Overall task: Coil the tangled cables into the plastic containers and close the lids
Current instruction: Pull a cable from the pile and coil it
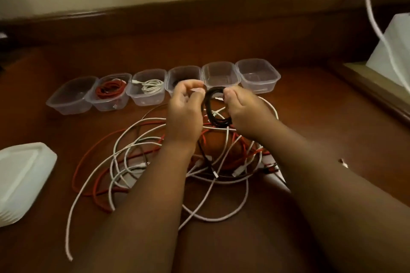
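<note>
A coiled black cable (213, 106) hangs upright between my hands above the pile. My left hand (184, 113) grips its left side with curled fingers, and my right hand (244, 111) pinches its right side. Beneath them lies a tangle of white and red cables (137, 155) on the brown surface. A row of several clear plastic containers stands behind: one holds a red coil (111, 91), one a white coil (152, 85), one something dark (177, 80). The two rightmost containers (221, 73) (258, 73) hold nothing. None has a lid on.
A stack of white lids (20, 179) lies at the left edge. A white cable (375, 24) hangs down at the far right beside a white box (395, 49). A wooden rim (199, 4) runs along the back.
</note>
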The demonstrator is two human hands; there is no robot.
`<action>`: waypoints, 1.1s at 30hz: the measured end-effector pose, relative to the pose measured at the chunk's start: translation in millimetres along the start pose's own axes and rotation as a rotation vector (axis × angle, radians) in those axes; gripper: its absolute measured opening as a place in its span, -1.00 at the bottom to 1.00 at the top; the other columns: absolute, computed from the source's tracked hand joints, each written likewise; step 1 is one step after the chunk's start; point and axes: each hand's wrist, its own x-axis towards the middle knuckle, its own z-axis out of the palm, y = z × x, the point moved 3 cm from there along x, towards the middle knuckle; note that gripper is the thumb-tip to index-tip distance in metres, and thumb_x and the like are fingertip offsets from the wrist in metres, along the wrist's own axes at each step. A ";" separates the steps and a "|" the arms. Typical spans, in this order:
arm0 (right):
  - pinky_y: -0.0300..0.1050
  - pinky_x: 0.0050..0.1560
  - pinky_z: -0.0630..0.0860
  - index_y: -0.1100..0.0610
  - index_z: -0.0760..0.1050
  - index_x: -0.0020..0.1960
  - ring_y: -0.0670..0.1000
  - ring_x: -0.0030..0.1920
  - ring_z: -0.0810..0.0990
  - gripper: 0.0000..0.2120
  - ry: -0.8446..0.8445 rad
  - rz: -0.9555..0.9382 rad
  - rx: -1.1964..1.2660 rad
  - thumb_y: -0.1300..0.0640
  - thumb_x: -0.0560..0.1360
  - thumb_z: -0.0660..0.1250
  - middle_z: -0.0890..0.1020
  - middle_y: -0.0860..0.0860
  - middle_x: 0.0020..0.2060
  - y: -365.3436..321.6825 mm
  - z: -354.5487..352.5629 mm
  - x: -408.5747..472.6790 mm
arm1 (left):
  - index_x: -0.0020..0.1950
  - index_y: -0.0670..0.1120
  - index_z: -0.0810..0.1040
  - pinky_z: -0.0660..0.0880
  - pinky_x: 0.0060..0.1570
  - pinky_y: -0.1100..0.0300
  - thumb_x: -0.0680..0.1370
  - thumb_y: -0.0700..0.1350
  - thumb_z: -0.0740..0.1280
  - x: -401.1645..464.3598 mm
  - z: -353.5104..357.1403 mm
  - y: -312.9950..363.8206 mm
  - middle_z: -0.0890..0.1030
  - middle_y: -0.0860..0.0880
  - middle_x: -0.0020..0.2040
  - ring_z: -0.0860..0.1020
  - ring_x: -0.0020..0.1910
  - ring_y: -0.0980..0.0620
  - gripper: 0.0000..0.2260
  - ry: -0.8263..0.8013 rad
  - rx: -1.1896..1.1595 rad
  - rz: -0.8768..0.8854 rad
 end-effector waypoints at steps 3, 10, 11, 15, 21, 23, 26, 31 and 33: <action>-0.19 -0.36 0.30 0.08 0.36 -0.21 -0.12 -0.40 0.34 -0.65 0.026 0.077 0.256 0.11 0.71 0.00 0.40 -0.02 -0.38 15.1 -2.1 5.0 | -0.04 0.06 0.60 0.58 -0.06 0.09 0.55 -0.21 0.30 6.7 -2.2 -7.3 0.63 0.04 -0.10 0.61 -0.13 0.07 -0.82 -0.022 0.100 0.132; 0.00 -0.30 0.32 0.03 0.36 -0.22 -0.05 -0.38 0.34 -0.65 0.063 -0.020 0.281 0.07 0.70 0.00 0.39 -0.03 -0.39 24.8 -2.1 3.0 | -0.10 0.08 0.68 0.62 0.04 0.08 0.55 -0.23 0.39 3.2 4.8 -11.0 0.71 0.05 -0.12 0.67 -0.05 0.10 -0.80 -0.005 0.164 0.082; -0.01 -0.31 0.32 0.03 0.36 -0.22 -0.06 -0.38 0.34 -0.66 0.092 -0.030 0.246 0.08 0.70 0.01 0.39 -0.03 -0.38 25.9 -2.1 2.9 | -0.12 0.04 0.69 0.62 0.06 0.02 0.57 -0.26 0.35 2.2 7.6 -12.2 0.72 0.02 -0.14 0.68 -0.06 0.04 -0.78 -0.024 0.055 -0.016; -0.20 -0.36 0.27 0.07 0.37 -0.18 -0.12 -0.41 0.33 -0.69 0.156 -0.060 0.100 0.08 0.70 0.03 0.41 -0.05 -0.38 31.5 -3.2 4.8 | -0.19 -0.08 0.69 0.59 -0.17 0.14 0.62 -0.21 0.24 -4.3 15.9 -10.2 0.70 -0.04 -0.23 0.67 -0.20 0.05 -0.72 -0.178 -0.292 -0.232; -0.33 -0.32 0.32 0.16 0.43 0.00 -0.13 -0.33 0.41 -0.73 0.105 -0.133 -0.162 0.04 0.69 0.03 0.48 -0.07 -0.31 29.2 -0.7 5.0 | 0.12 -0.15 0.61 0.49 -0.02 0.08 0.49 -0.09 0.31 -11.6 14.3 -18.6 0.63 -0.06 -0.16 0.60 -0.14 0.00 -0.74 -0.377 -0.440 -0.486; -0.45 -0.30 0.30 0.12 0.40 0.02 -0.17 -0.36 0.35 -0.74 0.082 -0.133 -0.256 0.01 0.68 0.02 0.43 -0.13 -0.33 27.8 1.5 5.3 | 0.04 -0.16 0.60 0.48 -0.02 0.14 0.43 -0.10 0.33 -13.6 13.8 -18.0 0.61 -0.04 -0.24 0.57 -0.20 0.03 -0.76 -0.410 -0.555 -0.528; -0.52 -0.31 0.28 0.07 0.34 -0.01 -0.22 -0.38 0.30 -0.79 0.067 -0.109 -0.318 0.00 0.68 0.02 0.34 -0.18 -0.35 28.9 2.4 5.9 | 0.16 -0.16 0.49 0.51 -0.12 0.17 0.41 -0.25 0.36 -13.4 14.4 -15.7 0.55 -0.03 -0.23 0.54 -0.29 0.09 -0.69 -0.409 -0.595 -0.515; -0.35 -0.37 0.28 0.13 0.40 0.00 -0.15 -0.35 0.38 -0.73 0.104 -0.094 -0.273 0.00 0.69 0.03 0.41 -0.13 -0.33 37.6 2.3 9.3 | 0.16 -0.04 0.50 0.61 -0.01 -0.09 0.52 -0.40 0.31 -9.1 14.5 -16.8 0.65 -0.01 -0.21 0.67 -0.18 0.00 -0.69 -0.247 -0.192 -0.316; -0.25 -0.35 0.32 0.16 0.42 0.00 -0.08 -0.31 0.45 -0.70 0.125 -0.098 -0.271 -0.01 0.69 0.03 0.49 -0.06 -0.29 40.1 1.7 9.7 | 0.03 0.02 0.58 0.63 0.00 -0.11 0.54 -0.33 0.32 -6.9 11.0 -17.8 0.68 -0.03 -0.12 0.69 -0.13 -0.01 -0.74 -0.172 -0.036 -0.193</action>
